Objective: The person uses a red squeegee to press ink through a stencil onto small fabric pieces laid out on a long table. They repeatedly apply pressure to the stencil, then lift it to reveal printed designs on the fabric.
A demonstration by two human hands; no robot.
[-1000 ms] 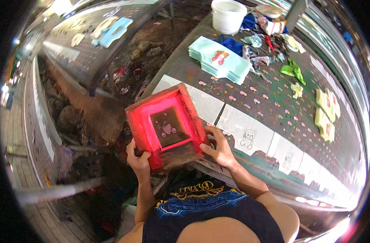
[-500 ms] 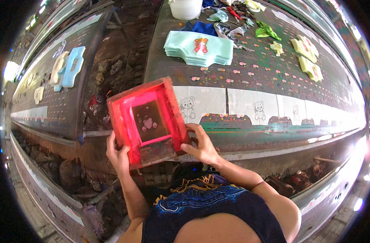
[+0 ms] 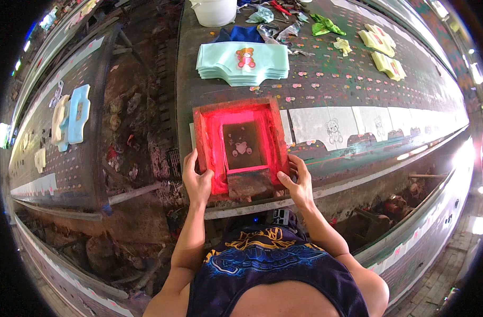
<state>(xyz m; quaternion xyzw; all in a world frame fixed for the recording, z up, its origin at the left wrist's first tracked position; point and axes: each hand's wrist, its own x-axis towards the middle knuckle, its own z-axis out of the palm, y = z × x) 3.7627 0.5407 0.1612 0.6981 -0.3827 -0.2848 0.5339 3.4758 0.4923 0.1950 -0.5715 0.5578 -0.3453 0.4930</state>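
Note:
A red-framed screen-printing frame (image 3: 281,127) with a bear design in its mesh is held between my two hands. My left hand (image 3: 196,179) grips its left side near the lower corner, thumb on the inner edge. My right hand (image 3: 297,182) clasps the lower right side in the same way. The frame is over the near edge of the long dark table, covering part of a row of white sheets (image 3: 310,124) with bear outlines. A block-like dark piece (image 3: 249,183) lies at the frame's near end. Whether the frame touches the table, I cannot tell.
Beyond the frame sits a stack of mint-green cut fabric (image 3: 241,66) with a bear print on top. A white bucket (image 3: 214,13), crumpled rags (image 3: 289,33) and yellow fabric pieces (image 3: 386,66) lie farther back. Another table holds blue fabric (image 3: 79,113) at left, across a littered gap.
The screen-printing frame has moved right, from over the gap onto the near table edge, and turned from tilted to nearly square. Both hands keep hold of it. The view has shifted slightly.

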